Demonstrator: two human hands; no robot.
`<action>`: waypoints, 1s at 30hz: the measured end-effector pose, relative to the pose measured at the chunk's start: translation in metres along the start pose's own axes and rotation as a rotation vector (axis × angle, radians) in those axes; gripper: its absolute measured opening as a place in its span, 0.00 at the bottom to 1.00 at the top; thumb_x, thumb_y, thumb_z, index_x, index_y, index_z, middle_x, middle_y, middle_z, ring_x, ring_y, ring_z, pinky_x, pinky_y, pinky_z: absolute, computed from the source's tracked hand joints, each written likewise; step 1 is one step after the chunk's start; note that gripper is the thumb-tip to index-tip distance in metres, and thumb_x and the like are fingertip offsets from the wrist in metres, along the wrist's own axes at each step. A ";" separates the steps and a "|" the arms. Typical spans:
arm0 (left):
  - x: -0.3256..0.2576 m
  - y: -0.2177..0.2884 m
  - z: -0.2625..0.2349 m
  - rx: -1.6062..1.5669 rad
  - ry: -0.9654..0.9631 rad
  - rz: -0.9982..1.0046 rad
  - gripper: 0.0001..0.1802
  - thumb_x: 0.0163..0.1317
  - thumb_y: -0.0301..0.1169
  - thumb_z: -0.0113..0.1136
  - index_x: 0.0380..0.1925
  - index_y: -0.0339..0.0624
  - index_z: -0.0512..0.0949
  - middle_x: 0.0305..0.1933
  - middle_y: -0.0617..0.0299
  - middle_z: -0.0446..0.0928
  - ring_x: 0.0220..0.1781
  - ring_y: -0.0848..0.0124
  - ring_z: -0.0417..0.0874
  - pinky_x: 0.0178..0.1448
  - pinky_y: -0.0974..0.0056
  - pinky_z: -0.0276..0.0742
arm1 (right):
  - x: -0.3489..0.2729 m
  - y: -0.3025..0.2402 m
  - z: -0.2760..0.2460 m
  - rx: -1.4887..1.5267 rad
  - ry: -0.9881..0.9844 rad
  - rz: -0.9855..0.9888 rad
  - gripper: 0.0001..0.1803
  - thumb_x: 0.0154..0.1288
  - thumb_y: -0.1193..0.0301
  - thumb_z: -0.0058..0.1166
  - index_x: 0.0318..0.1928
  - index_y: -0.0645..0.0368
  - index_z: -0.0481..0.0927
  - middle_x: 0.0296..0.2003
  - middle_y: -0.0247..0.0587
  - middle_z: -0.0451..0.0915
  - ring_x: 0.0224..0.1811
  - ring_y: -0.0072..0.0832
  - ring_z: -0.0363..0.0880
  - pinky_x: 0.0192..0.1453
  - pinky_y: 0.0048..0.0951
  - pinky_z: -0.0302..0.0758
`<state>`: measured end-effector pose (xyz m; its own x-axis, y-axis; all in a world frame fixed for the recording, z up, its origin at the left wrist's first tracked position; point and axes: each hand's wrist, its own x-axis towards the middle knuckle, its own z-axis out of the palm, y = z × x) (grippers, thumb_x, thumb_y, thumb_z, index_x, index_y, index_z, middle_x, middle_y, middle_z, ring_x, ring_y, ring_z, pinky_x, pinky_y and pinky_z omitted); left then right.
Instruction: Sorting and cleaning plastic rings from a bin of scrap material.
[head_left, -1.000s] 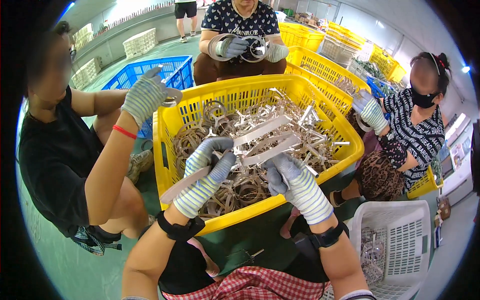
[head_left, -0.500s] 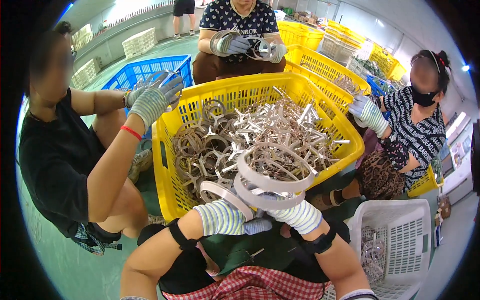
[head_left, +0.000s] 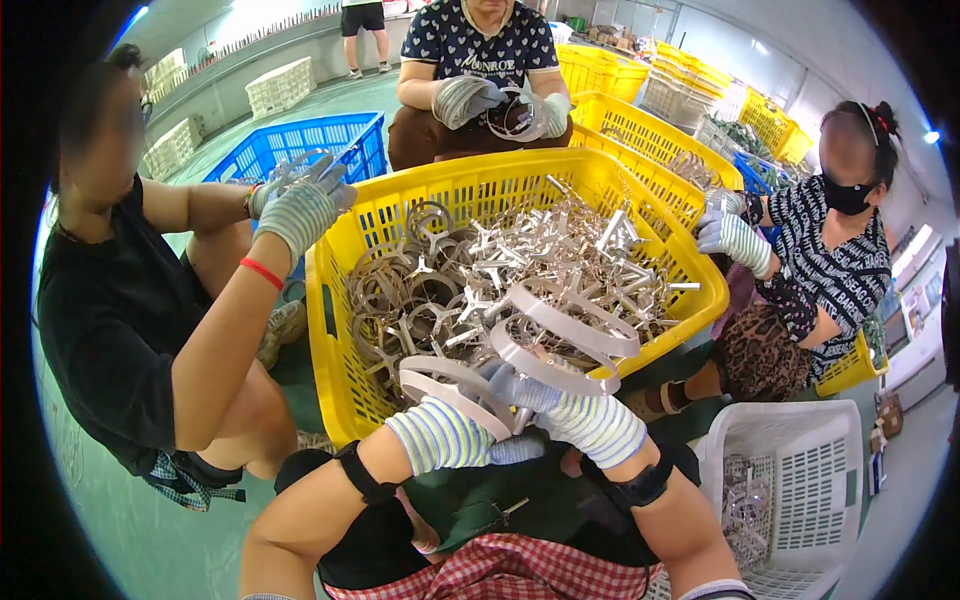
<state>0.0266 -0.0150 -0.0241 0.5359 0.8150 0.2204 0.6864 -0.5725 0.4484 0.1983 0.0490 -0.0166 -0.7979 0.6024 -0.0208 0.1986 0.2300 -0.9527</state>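
Head view: pale-grey curved metal bands (head_left: 572,328) are held up just above the right hand (head_left: 595,428) by its bent fingers. Pale-grey metal rings (head_left: 450,393) are looped about the left hand (head_left: 435,437), whose closure cannot be told. Both striped-gloved hands are brought together beside a yellow plastic crate (head_left: 450,176) filled with silvery metal pieces (head_left: 560,240).

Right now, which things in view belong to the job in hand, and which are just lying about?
In the job:
- left hand, flat metal rings against it
- right hand, beside more pale rings
- yellow crate with loose metal pieces

Apparently lying about:
- pale stacked crates by the wall
- white crate, perhaps; it holds metal scraps
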 end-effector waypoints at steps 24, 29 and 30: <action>0.005 -0.036 -0.059 -0.899 0.676 -0.393 0.07 0.66 0.34 0.53 0.39 0.45 0.74 0.30 0.67 0.74 0.18 0.81 0.68 0.21 0.75 0.62 | 0.019 0.029 -0.063 0.105 0.521 -0.018 0.15 0.62 0.65 0.57 0.45 0.61 0.76 0.41 0.42 0.80 0.45 0.29 0.79 0.52 0.29 0.75; -0.011 -0.063 -0.067 -1.322 0.809 -0.357 0.12 0.67 0.39 0.53 0.42 0.43 0.74 0.29 0.69 0.73 0.15 0.85 0.60 0.18 0.79 0.55 | 0.017 0.005 -0.050 -0.744 0.320 -0.161 0.18 0.62 0.70 0.54 0.51 0.64 0.72 0.49 0.43 0.77 0.52 0.31 0.76 0.56 0.32 0.73; -0.012 -0.066 -0.067 -1.371 0.781 -0.354 0.12 0.66 0.39 0.55 0.43 0.44 0.75 0.29 0.69 0.74 0.16 0.85 0.60 0.17 0.79 0.54 | 0.014 -0.026 -0.046 -0.638 0.213 -0.125 0.21 0.61 0.70 0.57 0.53 0.64 0.72 0.50 0.43 0.77 0.53 0.31 0.75 0.59 0.32 0.71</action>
<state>-0.0578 0.0186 0.0020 -0.2081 0.9713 0.1154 -0.4472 -0.1994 0.8719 0.2085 0.0863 0.0213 -0.7204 0.6640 0.2003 0.4607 0.6740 -0.5774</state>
